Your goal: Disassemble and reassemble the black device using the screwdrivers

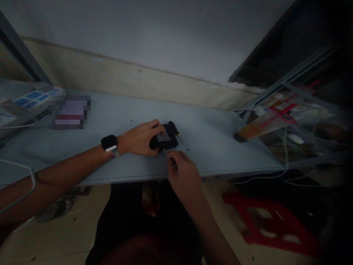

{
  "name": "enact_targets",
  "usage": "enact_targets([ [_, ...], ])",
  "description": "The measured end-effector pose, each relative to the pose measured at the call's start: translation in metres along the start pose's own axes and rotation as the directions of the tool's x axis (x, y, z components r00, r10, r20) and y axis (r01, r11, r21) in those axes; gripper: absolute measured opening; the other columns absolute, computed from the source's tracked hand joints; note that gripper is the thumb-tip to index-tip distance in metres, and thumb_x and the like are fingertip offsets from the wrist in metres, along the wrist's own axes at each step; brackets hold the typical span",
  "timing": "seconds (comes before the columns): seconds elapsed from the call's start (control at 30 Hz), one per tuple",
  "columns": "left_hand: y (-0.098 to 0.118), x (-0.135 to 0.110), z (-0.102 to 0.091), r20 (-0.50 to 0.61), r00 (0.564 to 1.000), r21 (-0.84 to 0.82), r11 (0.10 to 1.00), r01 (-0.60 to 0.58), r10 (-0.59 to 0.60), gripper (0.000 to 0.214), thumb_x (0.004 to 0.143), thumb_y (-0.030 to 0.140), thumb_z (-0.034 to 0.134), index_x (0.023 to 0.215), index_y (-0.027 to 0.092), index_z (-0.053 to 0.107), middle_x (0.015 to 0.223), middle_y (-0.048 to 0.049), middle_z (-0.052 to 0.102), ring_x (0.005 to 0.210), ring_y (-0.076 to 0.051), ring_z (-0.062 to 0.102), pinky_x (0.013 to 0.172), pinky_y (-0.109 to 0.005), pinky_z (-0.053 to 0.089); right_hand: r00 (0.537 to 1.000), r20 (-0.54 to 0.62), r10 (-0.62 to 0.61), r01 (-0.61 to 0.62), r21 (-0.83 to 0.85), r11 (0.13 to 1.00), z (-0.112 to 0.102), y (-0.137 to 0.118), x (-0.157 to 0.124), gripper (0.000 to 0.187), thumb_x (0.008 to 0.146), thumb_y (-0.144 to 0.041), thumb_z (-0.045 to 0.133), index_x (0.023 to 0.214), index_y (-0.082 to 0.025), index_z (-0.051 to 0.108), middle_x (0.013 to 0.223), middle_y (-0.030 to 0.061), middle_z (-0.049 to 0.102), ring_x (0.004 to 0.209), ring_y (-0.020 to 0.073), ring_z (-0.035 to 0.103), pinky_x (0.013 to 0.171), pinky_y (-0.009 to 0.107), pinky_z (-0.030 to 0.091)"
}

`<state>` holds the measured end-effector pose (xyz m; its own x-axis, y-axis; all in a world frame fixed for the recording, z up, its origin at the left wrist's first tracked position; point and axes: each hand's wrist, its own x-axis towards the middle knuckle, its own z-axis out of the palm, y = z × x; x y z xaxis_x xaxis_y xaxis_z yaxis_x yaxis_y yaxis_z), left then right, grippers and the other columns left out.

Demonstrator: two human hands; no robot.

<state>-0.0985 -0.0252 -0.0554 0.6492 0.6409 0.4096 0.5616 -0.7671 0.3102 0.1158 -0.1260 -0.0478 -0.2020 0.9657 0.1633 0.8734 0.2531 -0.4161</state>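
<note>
A small black box-shaped device (172, 141) with a printed label on its upper face lies on the grey table. My left hand (142, 138), wearing a watch at the wrist, grips the device from its left side, thumb and fingers around the edge. A thin metal tool (165, 151) is pinched in my right hand (183, 171); its tip meets the device's near edge, and its handle is mostly hidden by my fingers. Just right of the device lies a screwdriver (178, 134) with a black and yellow handle, its shaft pointing toward the right front.
A clear plastic cup (256, 127) with orange-brown content leans at the table's right. On the left lie a blurred-out flat item (70, 112) and a white box with blue labels (35, 97). A white cable (31, 173) hangs at left. A red stool (248, 224) stands below right.
</note>
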Motion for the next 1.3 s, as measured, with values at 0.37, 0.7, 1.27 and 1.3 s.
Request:
enact_targets([
  [0.37,0.005,0.001,-0.003,0.035,0.999,0.09,0.996,0.004,-0.007,0.04,0.079,0.034,0.069,0.113,0.017,0.059,0.112,-0.0102,0.06,0.09,-0.023,0.066,0.08,-0.036,0.056,1.0,-0.006,0.003,-0.003,-0.008,1.0,-0.003,0.005,0.003,0.022,0.104,-0.011,0.053,0.113,-0.016,0.073,0.107,0.0115,0.075,0.092,0.0254,0.072,0.079,0.035,0.048],
  [0.7,0.004,0.0,-0.004,0.051,0.999,0.104,0.994,-0.015,0.01,0.036,0.081,0.034,0.068,0.111,0.018,0.056,0.113,-0.0094,0.059,0.091,-0.023,0.065,0.08,-0.036,0.057,1.0,-0.013,0.014,-0.014,0.007,1.0,-0.007,0.011,0.002,0.023,0.103,-0.01,0.054,0.113,-0.016,0.074,0.109,0.0119,0.076,0.096,0.0262,0.074,0.083,0.036,0.05],
  [1.27,0.002,-0.002,-0.005,0.065,0.998,0.083,0.997,0.009,-0.014,0.041,0.083,0.035,0.07,0.117,0.018,0.055,0.118,-0.0105,0.059,0.09,-0.023,0.067,0.079,-0.037,0.058,0.999,-0.03,0.011,-0.011,0.015,1.0,-0.005,0.01,0.002,0.021,0.103,-0.009,0.055,0.111,-0.016,0.073,0.104,0.0109,0.076,0.093,0.026,0.073,0.079,0.035,0.048],
  [1.3,0.001,-0.002,-0.005,0.064,0.998,0.077,0.997,0.012,-0.017,0.044,0.084,0.035,0.07,0.121,0.018,0.055,0.122,-0.0115,0.059,0.091,-0.023,0.068,0.08,-0.037,0.059,0.999,-0.032,0.015,-0.015,0.011,1.0,-0.003,0.01,0.002,0.022,0.103,-0.01,0.054,0.112,-0.016,0.073,0.105,0.0109,0.076,0.092,0.0259,0.073,0.078,0.034,0.048],
])
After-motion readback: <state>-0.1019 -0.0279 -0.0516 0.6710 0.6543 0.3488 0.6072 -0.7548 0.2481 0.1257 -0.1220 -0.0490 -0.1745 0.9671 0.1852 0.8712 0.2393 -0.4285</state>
